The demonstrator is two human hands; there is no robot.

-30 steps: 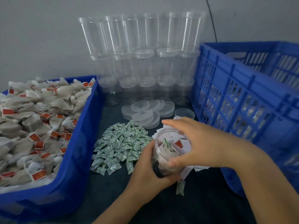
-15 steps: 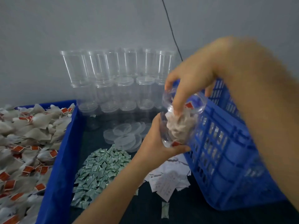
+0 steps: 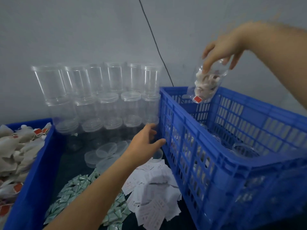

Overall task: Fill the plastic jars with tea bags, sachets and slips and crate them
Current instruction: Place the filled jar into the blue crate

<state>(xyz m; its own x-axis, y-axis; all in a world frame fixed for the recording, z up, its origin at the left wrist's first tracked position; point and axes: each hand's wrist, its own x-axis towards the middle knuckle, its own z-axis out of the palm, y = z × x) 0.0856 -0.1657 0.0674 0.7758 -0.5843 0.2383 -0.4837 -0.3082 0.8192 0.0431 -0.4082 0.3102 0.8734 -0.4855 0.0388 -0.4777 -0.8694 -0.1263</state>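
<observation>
Slips [image 3: 149, 195] and sachets [image 3: 74, 193] nearest on surface. Left hand [image 3: 146, 145], fingers loosely spread, empty, beside crate [image 3: 232, 171] wall. At 1 o'clock, right hand [image 3: 221, 50] fingers grip filled jar [image 3: 206, 83] by its top; long axis tilted, base down-left over crate's far rim.

paper slips [image 3: 154, 193] printed, print too blurred to read

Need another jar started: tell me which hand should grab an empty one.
Left. The left hand is open beside the stacked empty jars; the right hand holds the filled jar over the crate.
</observation>
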